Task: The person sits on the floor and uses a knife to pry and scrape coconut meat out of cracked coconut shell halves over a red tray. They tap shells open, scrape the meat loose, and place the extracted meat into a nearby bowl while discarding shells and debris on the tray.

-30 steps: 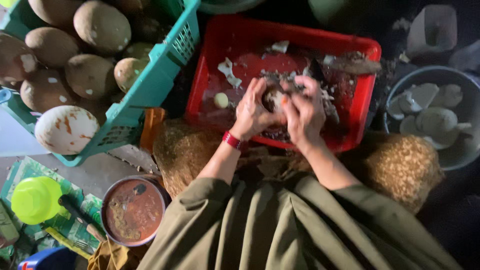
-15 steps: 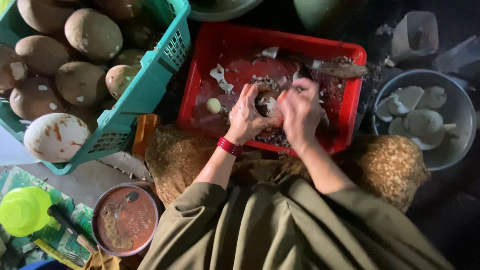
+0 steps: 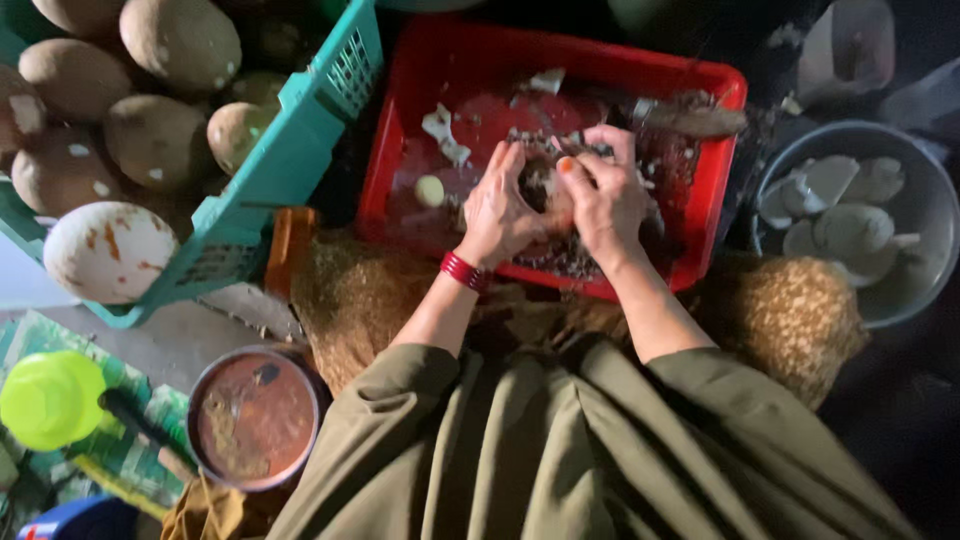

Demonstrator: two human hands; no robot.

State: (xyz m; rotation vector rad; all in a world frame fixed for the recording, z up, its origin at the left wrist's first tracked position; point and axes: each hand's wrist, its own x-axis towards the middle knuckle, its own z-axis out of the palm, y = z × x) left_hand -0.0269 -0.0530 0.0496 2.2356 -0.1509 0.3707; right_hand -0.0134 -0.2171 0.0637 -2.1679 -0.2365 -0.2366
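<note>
I see both hands working over the red plastic tray [image 3: 720, 150], which sits in front of the knees so that loosened debris falls inside it. The left hand [image 3: 500, 210], with a red bangle [image 3: 464, 271] at the wrist, cups a small round object [image 3: 540, 190], apparently an egg coated in dark crust, from the left side; the right hand [image 3: 600, 195] closes on it from the right, fingers curled over the top. Both hands grasp this one object, held just above the tray floor. Shell fragments [image 3: 440, 128] and one pale round piece [image 3: 429, 190] lie on the tray floor. At upper left, a teal crate [image 3: 300, 130] holds at least seven large coated eggs [image 3: 180, 40], stacked near the left hand. To the right, one metal bowl [image 3: 930, 240] collects several pale pieces [image 3: 850, 230]; I cannot count them exactly. One round dish [image 3: 255, 415] of reddish paste rests at lower left.
</note>
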